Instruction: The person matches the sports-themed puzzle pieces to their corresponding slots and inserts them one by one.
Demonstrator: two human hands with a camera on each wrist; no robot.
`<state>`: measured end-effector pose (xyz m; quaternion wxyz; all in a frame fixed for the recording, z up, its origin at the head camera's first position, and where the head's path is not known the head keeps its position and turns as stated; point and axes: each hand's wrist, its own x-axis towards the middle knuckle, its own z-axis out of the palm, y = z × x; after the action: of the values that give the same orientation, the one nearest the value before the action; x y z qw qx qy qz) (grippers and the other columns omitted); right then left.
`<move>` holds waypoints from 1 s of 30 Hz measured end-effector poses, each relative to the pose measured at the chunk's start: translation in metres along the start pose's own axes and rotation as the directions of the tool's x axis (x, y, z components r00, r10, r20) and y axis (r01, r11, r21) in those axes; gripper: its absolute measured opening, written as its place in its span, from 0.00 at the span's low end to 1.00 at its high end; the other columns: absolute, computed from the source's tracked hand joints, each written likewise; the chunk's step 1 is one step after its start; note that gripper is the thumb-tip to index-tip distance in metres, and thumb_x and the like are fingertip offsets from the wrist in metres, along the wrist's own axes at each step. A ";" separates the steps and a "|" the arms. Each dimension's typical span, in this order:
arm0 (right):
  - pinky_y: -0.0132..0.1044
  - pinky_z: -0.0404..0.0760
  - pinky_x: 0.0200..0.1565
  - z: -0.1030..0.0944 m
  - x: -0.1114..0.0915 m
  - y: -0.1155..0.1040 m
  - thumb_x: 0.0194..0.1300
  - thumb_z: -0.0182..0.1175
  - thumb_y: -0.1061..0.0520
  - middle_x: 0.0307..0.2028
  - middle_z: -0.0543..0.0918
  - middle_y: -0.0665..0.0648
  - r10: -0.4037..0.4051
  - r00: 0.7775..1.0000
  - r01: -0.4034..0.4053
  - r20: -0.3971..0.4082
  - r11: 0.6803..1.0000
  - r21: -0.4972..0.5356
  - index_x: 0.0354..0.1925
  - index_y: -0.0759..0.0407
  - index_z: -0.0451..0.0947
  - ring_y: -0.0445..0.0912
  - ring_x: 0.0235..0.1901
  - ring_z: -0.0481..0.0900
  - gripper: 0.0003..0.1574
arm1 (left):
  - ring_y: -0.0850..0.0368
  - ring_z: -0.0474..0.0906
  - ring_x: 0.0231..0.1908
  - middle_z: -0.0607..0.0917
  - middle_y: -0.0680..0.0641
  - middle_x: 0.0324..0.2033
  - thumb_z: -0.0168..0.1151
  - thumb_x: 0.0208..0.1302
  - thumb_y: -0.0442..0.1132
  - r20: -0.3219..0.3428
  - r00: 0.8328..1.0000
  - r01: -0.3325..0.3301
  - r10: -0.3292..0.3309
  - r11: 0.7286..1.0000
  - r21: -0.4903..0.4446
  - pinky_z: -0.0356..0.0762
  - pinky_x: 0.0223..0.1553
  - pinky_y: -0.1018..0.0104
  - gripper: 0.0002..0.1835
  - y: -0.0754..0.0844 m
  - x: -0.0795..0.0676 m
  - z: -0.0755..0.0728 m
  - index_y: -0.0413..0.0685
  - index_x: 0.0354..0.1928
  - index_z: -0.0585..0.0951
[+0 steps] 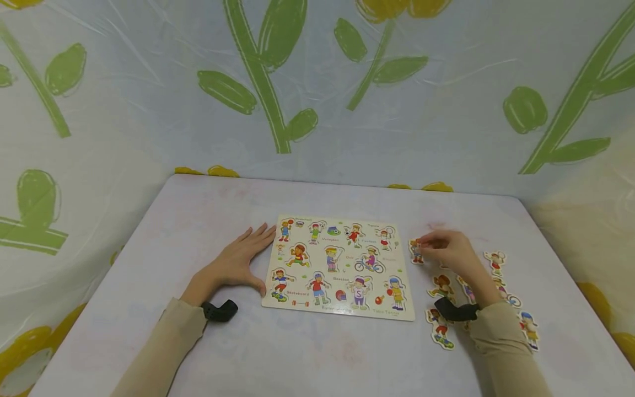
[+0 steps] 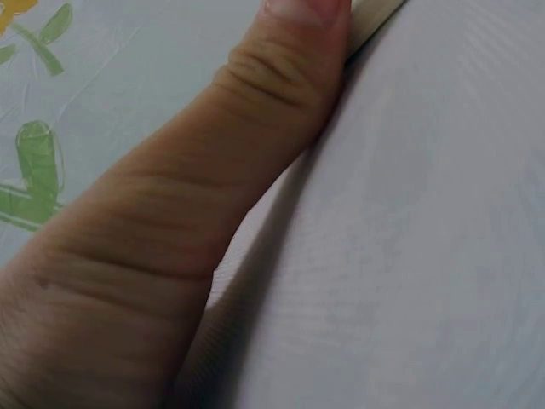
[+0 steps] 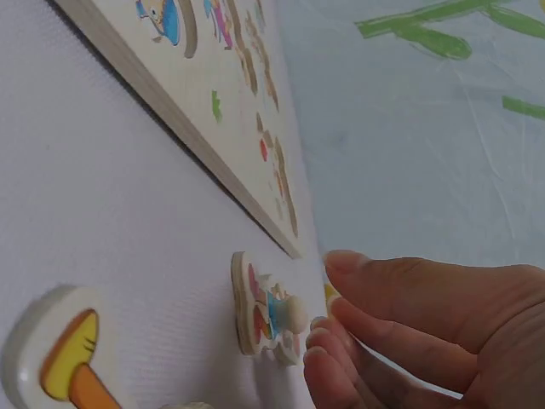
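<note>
A wooden puzzle board [image 1: 342,270] printed with children playing sports lies flat on the table. My left hand [image 1: 238,262] is spread at its left side, fingertips at the upper left edge and thumb near the lower left corner. In the left wrist view the thumb [image 2: 255,119] reaches the board's edge [image 2: 375,21]. Right of the board lies a puzzle piece [image 1: 415,252] showing a child figure, with a small round knob [image 3: 295,313]. My right hand [image 1: 453,253] hovers beside it, fingertips close to the knob and nothing between thumb and fingers.
Several other puzzle pieces lie on the table [image 1: 317,358] at the right, among them a skateboarder piece [image 1: 440,329], a runner piece [image 1: 441,288] and a tennis player piece [image 1: 496,263]. Part of this group is hidden under my right forearm. A flower-patterned sheet [image 1: 317,82] hangs behind.
</note>
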<state>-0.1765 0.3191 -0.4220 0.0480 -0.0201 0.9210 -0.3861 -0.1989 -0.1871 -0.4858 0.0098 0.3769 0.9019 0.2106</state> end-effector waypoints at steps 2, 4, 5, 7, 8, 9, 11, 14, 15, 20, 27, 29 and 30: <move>0.34 0.78 0.26 0.002 0.002 0.002 0.62 0.70 0.55 0.34 0.83 0.60 -0.002 1.000 0.002 0.007 1.000 -0.015 0.47 0.68 0.82 0.46 0.29 0.78 0.20 | 0.46 0.41 0.77 0.51 0.46 0.78 0.66 0.29 0.83 0.009 1.000 0.006 -0.006 1.000 -0.011 0.39 0.76 0.49 0.77 -0.001 0.000 0.001 0.41 0.78 0.52; 0.33 0.78 0.26 0.005 0.004 0.004 0.61 0.70 0.58 0.33 0.84 0.59 -0.010 1.000 0.011 0.011 1.000 -0.022 0.46 0.69 0.83 0.45 0.29 0.79 0.18 | 0.48 0.40 0.77 0.50 0.46 0.78 0.65 0.29 0.83 0.016 1.000 0.010 -0.009 1.000 -0.021 0.39 0.76 0.51 0.77 -0.002 -0.001 0.001 0.41 0.78 0.51; 0.33 0.79 0.26 0.007 0.004 0.005 0.60 0.70 0.59 0.32 0.84 0.59 -0.011 1.000 0.012 0.012 1.000 -0.014 0.45 0.70 0.83 0.44 0.28 0.80 0.18 | 0.48 0.40 0.77 0.50 0.47 0.78 0.65 0.29 0.83 0.017 1.000 0.009 -0.009 1.000 -0.027 0.39 0.76 0.52 0.77 -0.002 -0.001 0.002 0.41 0.78 0.51; 0.32 0.79 0.26 0.009 0.005 0.007 0.60 0.70 0.60 0.32 0.85 0.59 -0.002 1.000 0.002 0.011 1.000 0.003 0.45 0.70 0.84 0.44 0.28 0.80 0.17 | 0.48 0.41 0.77 0.50 0.46 0.78 0.65 0.29 0.83 0.015 1.000 0.005 -0.005 1.000 -0.025 0.40 0.76 0.52 0.77 -0.002 -0.002 0.002 0.41 0.78 0.51; 0.33 0.79 0.26 0.010 0.005 0.007 0.61 0.70 0.60 0.32 0.86 0.59 0.006 1.000 -0.006 0.011 1.000 0.011 0.45 0.70 0.84 0.44 0.27 0.80 0.17 | 0.48 0.41 0.77 0.50 0.46 0.78 0.65 0.29 0.83 0.012 1.000 0.002 -0.002 1.000 -0.028 0.40 0.76 0.52 0.77 -0.002 -0.002 0.003 0.41 0.78 0.51; 0.33 0.78 0.26 0.010 0.005 0.008 0.61 0.70 0.59 0.32 0.86 0.59 0.018 1.000 -0.018 0.010 1.000 0.017 0.45 0.70 0.84 0.44 0.27 0.80 0.17 | 0.47 0.42 0.77 0.50 0.46 0.78 0.66 0.29 0.83 0.010 1.000 -0.001 0.001 1.000 -0.025 0.40 0.76 0.51 0.77 -0.002 -0.002 0.003 0.41 0.78 0.52; 0.33 0.78 0.25 0.011 0.004 0.008 0.62 0.70 0.58 0.32 0.87 0.58 0.036 0.999 -0.037 0.004 0.999 0.023 0.45 0.70 0.84 0.44 0.27 0.80 0.17 | 0.47 0.42 0.77 0.50 0.46 0.78 0.66 0.29 0.82 0.008 1.000 -0.003 0.003 1.000 -0.022 0.41 0.76 0.51 0.78 -0.002 -0.002 0.003 0.41 0.78 0.51; 0.33 0.77 0.25 0.011 0.004 0.008 0.62 0.70 0.57 0.33 0.88 0.58 0.043 0.999 -0.043 0.000 0.999 0.024 0.45 0.69 0.84 0.44 0.28 0.80 0.18 | 0.47 0.42 0.77 0.50 0.46 0.78 0.65 0.29 0.83 0.008 1.000 -0.002 0.002 1.000 -0.006 0.41 0.76 0.51 0.78 -0.002 -0.002 0.003 0.41 0.78 0.51; 0.33 0.77 0.26 0.011 0.004 0.008 0.62 0.69 0.57 0.33 0.88 0.58 0.043 0.999 -0.043 -0.001 0.999 0.024 0.45 0.69 0.84 0.44 0.28 0.80 0.18 | 0.47 0.43 0.77 0.50 0.45 0.78 0.65 0.29 0.83 0.007 1.000 -0.003 0.003 1.000 -0.002 0.42 0.76 0.50 0.78 -0.001 -0.003 0.002 0.40 0.78 0.51; 0.33 0.78 0.26 0.012 0.005 0.009 0.63 0.69 0.57 0.33 0.88 0.58 0.035 0.999 -0.035 0.001 0.999 0.014 0.45 0.68 0.85 0.44 0.29 0.82 0.17 | 0.44 0.44 0.76 0.52 0.43 0.77 0.65 0.30 0.83 -0.003 1.000 -0.014 0.014 1.000 -0.013 0.43 0.75 0.47 0.77 0.002 -0.003 -0.001 0.38 0.77 0.53; 0.32 0.79 0.27 0.013 0.007 0.011 0.63 0.69 0.58 0.32 0.87 0.58 0.012 1.000 -0.012 -0.013 1.000 -0.017 0.44 0.69 0.85 0.46 0.29 0.82 0.15 | 0.46 0.43 0.77 0.52 0.45 0.77 0.69 0.31 0.80 0.001 1.000 -0.018 0.018 1.000 0.004 0.42 0.76 0.49 0.76 0.000 -0.001 0.000 0.40 0.77 0.53; 0.32 0.79 0.27 0.013 0.007 0.011 0.62 0.69 0.59 0.31 0.87 0.58 0.005 1.000 -0.005 -0.019 1.000 -0.028 0.44 0.69 0.84 0.46 0.29 0.81 0.15 | 0.47 0.43 0.77 0.51 0.46 0.78 0.69 0.31 0.80 0.008 1.000 -0.015 0.015 1.000 0.003 0.41 0.76 0.50 0.76 -0.001 0.000 -0.001 0.40 0.77 0.52; 0.32 0.79 0.27 0.013 0.007 0.011 0.62 0.69 0.59 0.31 0.86 0.58 0.002 1.000 -0.003 -0.023 0.999 -0.035 0.44 0.69 0.84 0.46 0.28 0.81 0.14 | 0.46 0.43 0.77 0.51 0.45 0.78 0.69 0.31 0.80 0.008 1.000 -0.016 0.016 1.000 0.003 0.41 0.76 0.49 0.76 -0.001 0.000 -0.001 0.40 0.77 0.52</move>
<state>-0.1819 0.3169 -0.4396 0.0373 -0.0153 0.9281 -0.3701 -0.1997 -0.1874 -0.4853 0.0111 0.3851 0.8991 0.2080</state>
